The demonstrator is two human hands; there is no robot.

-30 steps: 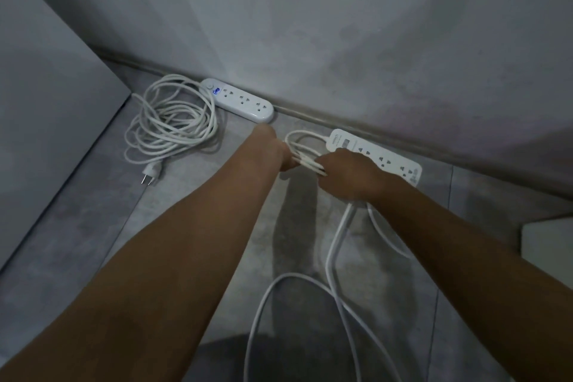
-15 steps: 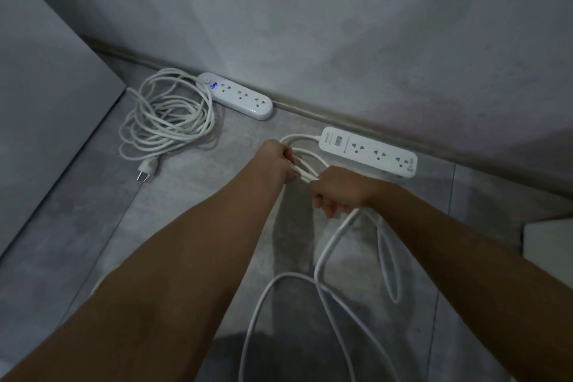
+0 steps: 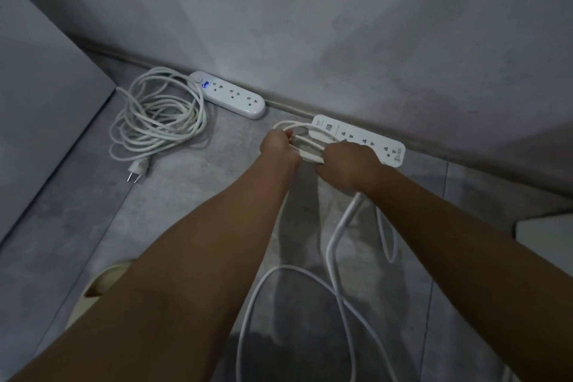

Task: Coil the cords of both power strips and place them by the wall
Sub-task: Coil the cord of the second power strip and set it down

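Observation:
Two white power strips lie on the grey floor along the wall. The left strip point(image 3: 231, 94) has its cord coiled point(image 3: 158, 115) beside it, with the plug point(image 3: 138, 169) lying loose at the coil's near end. The right strip point(image 3: 369, 138) lies farther right. Its white cord point(image 3: 336, 232) is partly looped between my hands and trails in slack loops toward me. My left hand point(image 3: 277, 146) is closed around one end of the loops. My right hand point(image 3: 345, 166) grips the other end, just in front of the right strip.
A grey panel point(image 3: 46, 108) stands along the left side. A beige slipper point(image 3: 105, 281) shows under my left forearm. A pale object's corner point(image 3: 545, 231) juts in at the right edge. Grey wall point(image 3: 341, 25) rises behind the strips.
My right hand pulled back toward me with the cord, then moved forward to the strip again. The loops between my hands have grown and the slack on the floor has shifted.

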